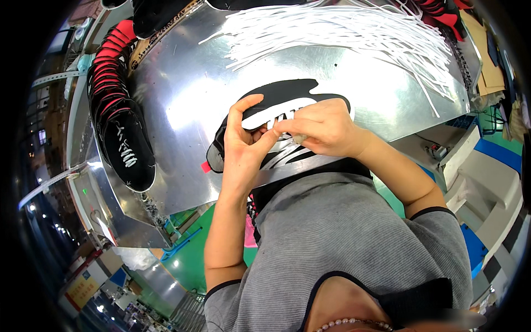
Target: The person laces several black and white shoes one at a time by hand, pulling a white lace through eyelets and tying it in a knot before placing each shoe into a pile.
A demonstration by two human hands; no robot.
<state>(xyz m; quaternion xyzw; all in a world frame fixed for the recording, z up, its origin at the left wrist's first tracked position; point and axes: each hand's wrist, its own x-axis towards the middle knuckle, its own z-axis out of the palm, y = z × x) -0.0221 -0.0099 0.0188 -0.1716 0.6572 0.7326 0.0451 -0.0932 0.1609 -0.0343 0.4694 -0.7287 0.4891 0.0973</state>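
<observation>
A black shoe upper (287, 88) with a white side panel and a small red tab lies on the metal table in front of me. White lace (285, 157) runs back and forth across its opening. My left hand (246, 138) is closed on the upper's edge, its index finger arched over the black part and its thumb reaching toward the right fingertips. With fingers pinched together, my right hand (326, 130) grips the shoelace at the eyelet row. The fingertips of both hands nearly meet there, and they hide the exact spot where the lace passes.
Loose white shoelaces (332, 30) spread over the far side of the shiny metal table (177, 133). Along its left edge runs a curved stack of black and red shoe uppers (130, 149). More uppers lie at the far corners. A beige plastic bin (487, 188) stands at the right.
</observation>
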